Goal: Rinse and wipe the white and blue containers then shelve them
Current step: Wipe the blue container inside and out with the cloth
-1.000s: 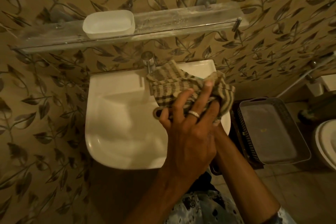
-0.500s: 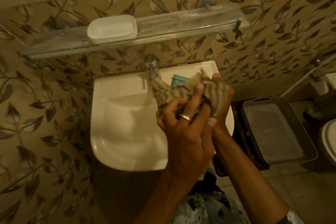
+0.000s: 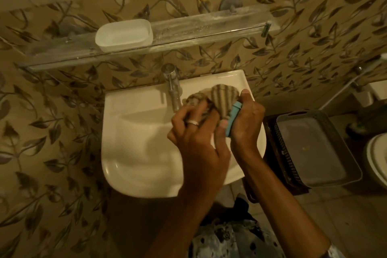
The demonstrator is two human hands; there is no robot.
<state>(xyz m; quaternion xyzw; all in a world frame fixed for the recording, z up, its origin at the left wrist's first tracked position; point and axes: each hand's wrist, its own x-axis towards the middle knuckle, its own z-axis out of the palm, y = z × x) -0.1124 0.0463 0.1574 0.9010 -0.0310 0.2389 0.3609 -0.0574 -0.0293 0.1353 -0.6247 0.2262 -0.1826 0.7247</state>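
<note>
The white container [image 3: 123, 35] stands on the glass shelf [image 3: 209, 25] above the sink. Over the white sink [image 3: 136, 142], my right hand [image 3: 247, 121] grips the blue container [image 3: 233, 117], which stands on edge with only a narrow side showing. My left hand [image 3: 196, 132], a ring on one finger, holds a bunched striped cloth [image 3: 217, 98] pressed against the container's left side. Most of the blue container is hidden by the cloth and both hands.
A chrome tap [image 3: 172, 88] rises at the back of the sink, just left of the cloth. To the right on the floor sits a grey basket [image 3: 314, 148], with a toilet rim [image 3: 377, 161] at the far right edge. Leaf-patterned tiles cover the wall.
The cloth has bunched up and slid left off the blue container, whose blue edge now shows in my right hand. My left hand moved down and left.
</note>
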